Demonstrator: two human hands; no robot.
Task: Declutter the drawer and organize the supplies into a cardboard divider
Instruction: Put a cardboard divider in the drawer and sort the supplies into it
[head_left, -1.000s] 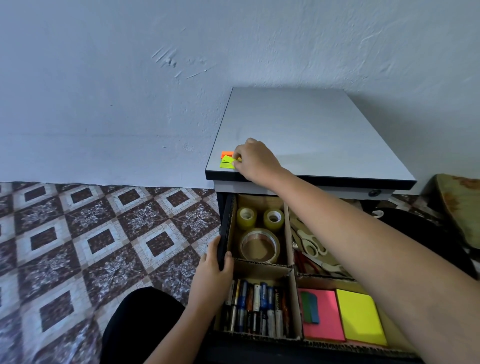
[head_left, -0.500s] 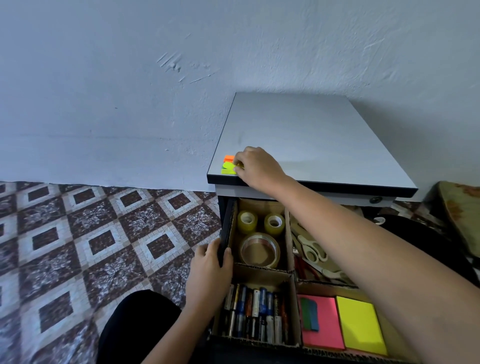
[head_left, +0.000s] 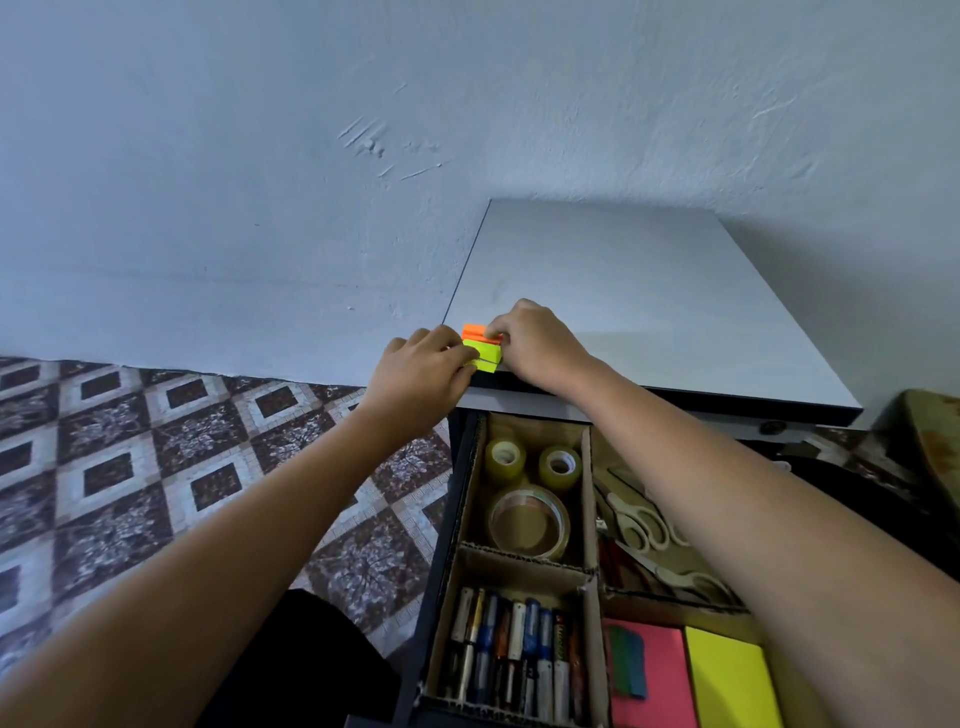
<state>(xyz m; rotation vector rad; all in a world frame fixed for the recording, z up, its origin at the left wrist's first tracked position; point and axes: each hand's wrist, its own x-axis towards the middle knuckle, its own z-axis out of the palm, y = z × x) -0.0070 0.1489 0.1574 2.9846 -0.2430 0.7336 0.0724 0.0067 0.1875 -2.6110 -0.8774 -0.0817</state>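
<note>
Gathering the sticky flags (head_left: 485, 349) off the cabinet top (head_left: 649, 312).
I have both hands closed on the small stack: the left hand (head_left: 421, 374) pinches one end and the right hand (head_left: 540, 348) pinches the other, with the flags between them at the cabinet's front corner. I judge it best to square the stack, lift it level without fanning, then bring it back under the right forearm to the note compartment of the cardboard divider (head_left: 588, 499).
</note>
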